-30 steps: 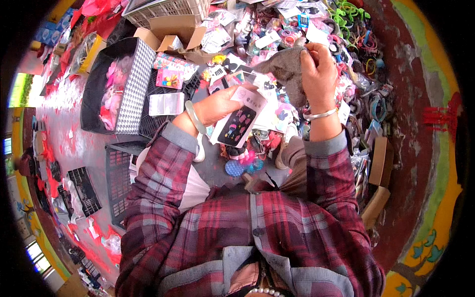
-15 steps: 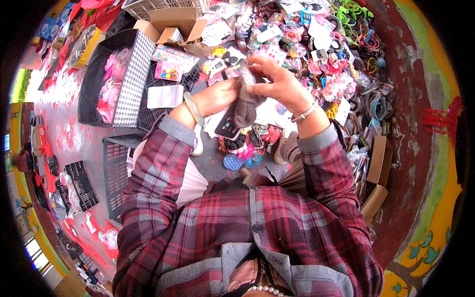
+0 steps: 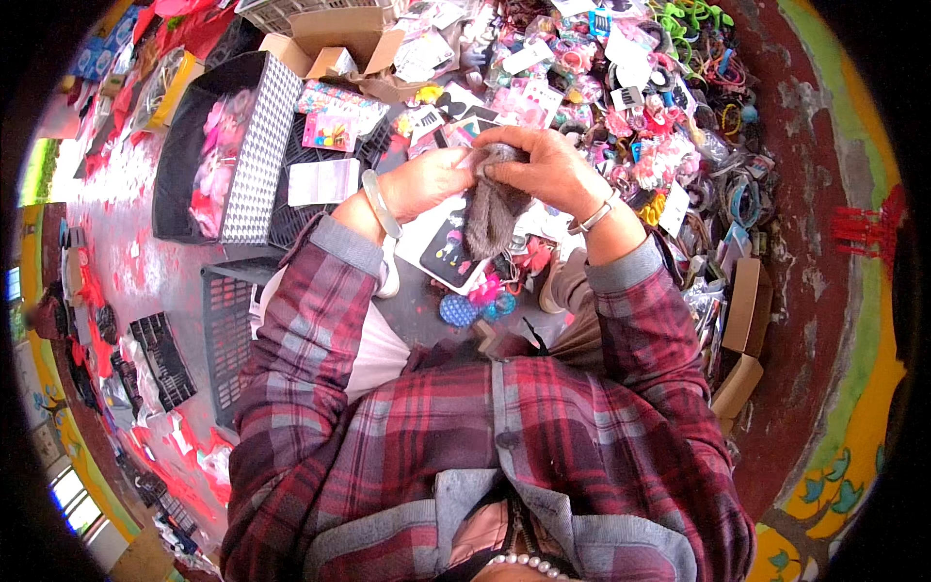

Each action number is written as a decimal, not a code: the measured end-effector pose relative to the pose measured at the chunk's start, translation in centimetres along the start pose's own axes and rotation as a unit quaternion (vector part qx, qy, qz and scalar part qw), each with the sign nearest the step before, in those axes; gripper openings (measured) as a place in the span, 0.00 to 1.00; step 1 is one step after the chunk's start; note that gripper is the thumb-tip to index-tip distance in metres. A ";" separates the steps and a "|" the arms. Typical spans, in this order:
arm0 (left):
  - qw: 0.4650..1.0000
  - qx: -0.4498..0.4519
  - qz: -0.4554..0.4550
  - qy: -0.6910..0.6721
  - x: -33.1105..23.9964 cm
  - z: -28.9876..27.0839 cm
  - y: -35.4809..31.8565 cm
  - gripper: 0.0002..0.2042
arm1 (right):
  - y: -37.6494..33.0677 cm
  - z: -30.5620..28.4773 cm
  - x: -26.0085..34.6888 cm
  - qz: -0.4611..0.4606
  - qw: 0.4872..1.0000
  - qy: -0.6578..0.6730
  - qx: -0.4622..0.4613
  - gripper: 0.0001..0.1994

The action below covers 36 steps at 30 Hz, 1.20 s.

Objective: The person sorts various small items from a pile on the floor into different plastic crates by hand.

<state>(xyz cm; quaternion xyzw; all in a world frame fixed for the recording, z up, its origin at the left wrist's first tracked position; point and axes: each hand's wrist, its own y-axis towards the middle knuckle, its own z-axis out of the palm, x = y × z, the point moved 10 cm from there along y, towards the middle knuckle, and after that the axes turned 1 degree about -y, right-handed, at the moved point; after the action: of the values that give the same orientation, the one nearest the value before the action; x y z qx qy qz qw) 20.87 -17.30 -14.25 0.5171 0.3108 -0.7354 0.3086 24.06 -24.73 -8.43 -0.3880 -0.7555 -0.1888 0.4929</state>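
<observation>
- Head view: a fuzzy grey-brown cloth [image 3: 495,213] hangs at center, its upper end pinched between the closed fingers of the right hand [image 3: 545,167] and left hand [image 3: 427,182].
- At 7 o'clock from it, a card with a black panel [image 3: 448,247], partly covered by the cloth; whether a hand holds it cannot be told.
- At 2 o'clock, a crowding heap of packaged accessories [image 3: 621,107].
- At 8 o'clock, a dark slatted crate [image 3: 233,330]; toward 10, a houndstooth-sided bin [image 3: 257,145].
- At 11, an open cardboard box [image 3: 339,29].
</observation>
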 end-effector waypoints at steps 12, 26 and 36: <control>0.995 0.005 -0.032 0.091 0.0 -0.1 0.3 0.13 | -0.1 -0.2 -0.3 0.057 0.993 0.101 -0.024 0.13; 0.989 -0.119 -0.015 -0.092 -2.2 -5.8 -2.7 0.16 | -1.0 -8.5 -4.0 0.035 0.990 0.007 -0.135 0.18; 0.996 -0.079 -0.040 -0.005 -2.9 -3.5 -2.7 0.14 | -3.2 -10.5 0.0 -0.079 0.944 0.312 -0.070 0.10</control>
<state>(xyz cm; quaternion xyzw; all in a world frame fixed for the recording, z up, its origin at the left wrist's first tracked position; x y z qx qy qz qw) 21.57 -12.54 -12.09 0.4741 0.3870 -0.7230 0.3206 27.84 -33.72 -3.44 -0.2823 -0.5768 -0.3910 0.6594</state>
